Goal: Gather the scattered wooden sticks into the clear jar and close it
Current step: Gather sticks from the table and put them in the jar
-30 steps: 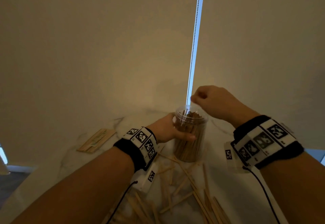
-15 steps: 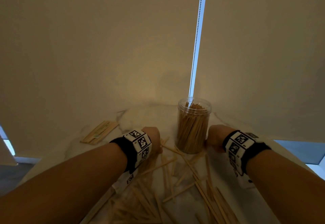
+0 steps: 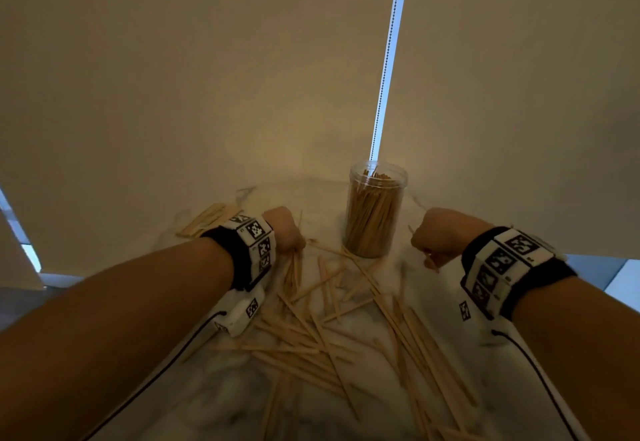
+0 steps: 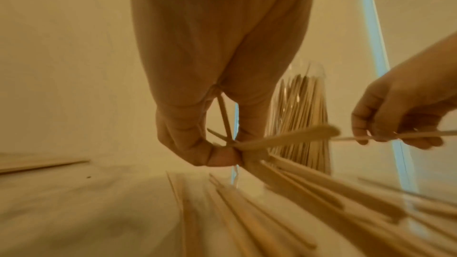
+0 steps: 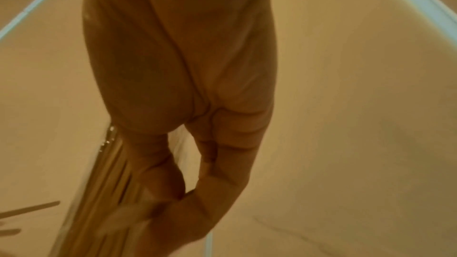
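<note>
The clear jar [image 3: 375, 212] stands upright without a lid at the back of the marble table, packed with wooden sticks. Several loose sticks [image 3: 322, 333] lie scattered in front of it. My left hand [image 3: 285, 231] is left of the jar, and its fingers pinch a bunch of sticks [image 4: 284, 165] fanned toward the table. My right hand [image 3: 436, 243] is right of the jar; its thumb and fingers pinch a thin stick [image 4: 395, 135]. In the right wrist view the jar [image 5: 99, 192] sits just beside that hand [image 5: 183, 198]. No lid shows in any view.
A flat pile of wider wooden sticks [image 3: 207, 218] lies at the back left of the table [image 3: 207, 388]. A roller blind with a bead chain [image 3: 388, 59] hangs right behind the jar. The table's edges fall away left and right.
Both hands left the jar and dropped to the table; the left no longer holds the jar. Each now pinches sticks, and the hands have spread further apart either side of the jar.
</note>
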`<act>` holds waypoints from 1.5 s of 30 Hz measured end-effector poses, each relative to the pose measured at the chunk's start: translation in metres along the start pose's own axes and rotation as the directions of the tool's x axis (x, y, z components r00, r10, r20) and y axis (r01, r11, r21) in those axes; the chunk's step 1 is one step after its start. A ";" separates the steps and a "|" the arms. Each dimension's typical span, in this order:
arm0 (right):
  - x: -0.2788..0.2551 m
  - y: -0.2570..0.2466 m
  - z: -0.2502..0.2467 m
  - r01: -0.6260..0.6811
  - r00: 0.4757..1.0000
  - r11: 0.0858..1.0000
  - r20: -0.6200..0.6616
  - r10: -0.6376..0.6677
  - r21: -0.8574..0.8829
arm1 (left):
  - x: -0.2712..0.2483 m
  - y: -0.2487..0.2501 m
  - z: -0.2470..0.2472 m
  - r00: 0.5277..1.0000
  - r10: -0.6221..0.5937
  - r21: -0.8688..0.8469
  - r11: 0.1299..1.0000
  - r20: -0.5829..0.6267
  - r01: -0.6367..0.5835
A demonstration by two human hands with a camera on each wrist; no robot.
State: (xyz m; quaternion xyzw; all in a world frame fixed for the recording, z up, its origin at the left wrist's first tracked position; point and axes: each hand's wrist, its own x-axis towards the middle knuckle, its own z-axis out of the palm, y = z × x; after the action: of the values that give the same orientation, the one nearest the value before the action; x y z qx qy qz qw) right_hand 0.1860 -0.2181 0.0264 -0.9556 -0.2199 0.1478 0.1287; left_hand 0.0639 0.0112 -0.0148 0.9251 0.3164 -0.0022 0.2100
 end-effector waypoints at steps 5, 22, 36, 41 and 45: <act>-0.048 0.021 -0.004 -0.049 0.990 0.986 0.124 0.070 -0.162 | -0.032 -0.003 -0.026 0.999 0.022 -0.185 0.982 -0.045 -0.030; -0.140 -0.011 0.045 0.139 0.959 0.887 0.282 -0.011 -0.440 | -0.171 -0.015 -0.010 0.955 -0.122 0.559 0.827 0.271 -0.053; -0.127 -0.042 0.072 0.208 0.967 0.909 0.218 -0.134 -0.361 | -0.132 0.010 0.025 0.987 0.072 0.370 0.921 0.141 -0.120; -0.127 -0.039 0.069 0.221 0.950 0.917 0.287 -0.126 -0.331 | -0.128 0.011 0.023 0.978 0.063 0.392 0.909 0.200 -0.139; -0.126 -0.043 0.064 0.234 0.952 0.913 0.271 -0.145 -0.335 | -0.121 0.013 0.016 0.969 0.035 0.369 0.921 0.243 -0.126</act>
State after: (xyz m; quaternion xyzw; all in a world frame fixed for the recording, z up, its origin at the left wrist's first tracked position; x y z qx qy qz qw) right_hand 0.0396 -0.2271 0.0090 -0.9118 -0.3497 0.2057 -0.0636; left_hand -0.0231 -0.0751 -0.0081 0.9538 0.2447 -0.1629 0.0616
